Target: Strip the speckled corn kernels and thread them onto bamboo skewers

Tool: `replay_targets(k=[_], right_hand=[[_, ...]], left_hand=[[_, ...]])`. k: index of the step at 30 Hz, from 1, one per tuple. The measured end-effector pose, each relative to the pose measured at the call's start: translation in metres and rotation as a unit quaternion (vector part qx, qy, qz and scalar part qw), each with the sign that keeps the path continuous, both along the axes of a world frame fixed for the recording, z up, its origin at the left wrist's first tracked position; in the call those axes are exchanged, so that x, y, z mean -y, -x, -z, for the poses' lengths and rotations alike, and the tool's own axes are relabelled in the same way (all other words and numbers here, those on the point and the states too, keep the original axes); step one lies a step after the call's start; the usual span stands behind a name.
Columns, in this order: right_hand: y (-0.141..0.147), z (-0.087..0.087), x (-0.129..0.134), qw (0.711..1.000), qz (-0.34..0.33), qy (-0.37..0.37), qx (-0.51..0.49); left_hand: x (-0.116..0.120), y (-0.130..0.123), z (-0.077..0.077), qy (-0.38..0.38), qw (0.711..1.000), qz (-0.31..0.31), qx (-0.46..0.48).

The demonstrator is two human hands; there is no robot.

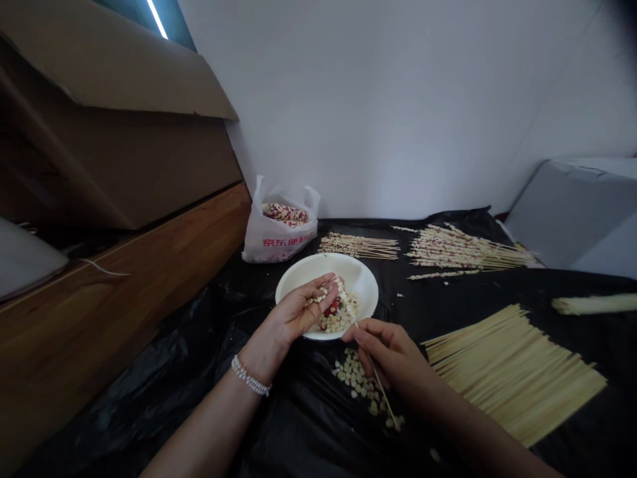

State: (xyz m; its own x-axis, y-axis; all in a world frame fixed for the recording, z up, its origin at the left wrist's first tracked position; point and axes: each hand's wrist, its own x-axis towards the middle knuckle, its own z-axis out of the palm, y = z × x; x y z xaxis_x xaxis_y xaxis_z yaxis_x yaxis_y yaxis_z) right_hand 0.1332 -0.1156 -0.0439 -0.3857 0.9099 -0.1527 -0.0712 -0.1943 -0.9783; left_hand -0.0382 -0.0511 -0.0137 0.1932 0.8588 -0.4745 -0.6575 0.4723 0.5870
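Over a white bowl [293, 273] my left hand [303, 307] is cupped around several small pale pieces, its fingertips close to the upper end of a thin skewer. My right hand [385, 348] pinches that wooden skewer [382, 388], which slants from the bowl down toward me. Pale pieces are threaded along the skewer's upper part. Inside the bowl lie more pale pieces [338, 323] and a few red ones. Below the bowl, a loose scatter of small round pieces [355, 374] rests on black plastic sheeting.
Bare skewers [517, 378] lie spread at the right, near a pale bundle [594, 304]. Loaded skewers [448, 249] form piles at the back, including a smaller one [355, 245]. A plastic bag [281, 232] holds more. A cardboard box [124, 153] and a grey-white box [582, 212] flank the sheet.
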Motion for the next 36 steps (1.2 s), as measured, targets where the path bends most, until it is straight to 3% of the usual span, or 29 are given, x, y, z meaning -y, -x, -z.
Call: replay_targets(k=[5,14,21,36], right_hand=[[0.001,0.002,0.002,1.000,-0.008,0.000,-0.002],[0.003,0.001,0.009,0.999,-0.045,0.006,-0.011],[0.006,0.000,0.014,0.998,-0.065,0.021,-0.007],[0.007,0.002,0.014,0.995,-0.084,0.051,-0.019]], left_hand=[[0.003,-0.002,-0.005,-0.005,1.000,-0.009,-0.012],[-0.010,0.010,0.010,0.003,0.997,-0.074,0.028],[-0.016,0.015,0.010,-0.022,0.992,-0.121,0.033],[-0.019,0.020,0.014,-0.019,0.993,-0.110,0.041]])
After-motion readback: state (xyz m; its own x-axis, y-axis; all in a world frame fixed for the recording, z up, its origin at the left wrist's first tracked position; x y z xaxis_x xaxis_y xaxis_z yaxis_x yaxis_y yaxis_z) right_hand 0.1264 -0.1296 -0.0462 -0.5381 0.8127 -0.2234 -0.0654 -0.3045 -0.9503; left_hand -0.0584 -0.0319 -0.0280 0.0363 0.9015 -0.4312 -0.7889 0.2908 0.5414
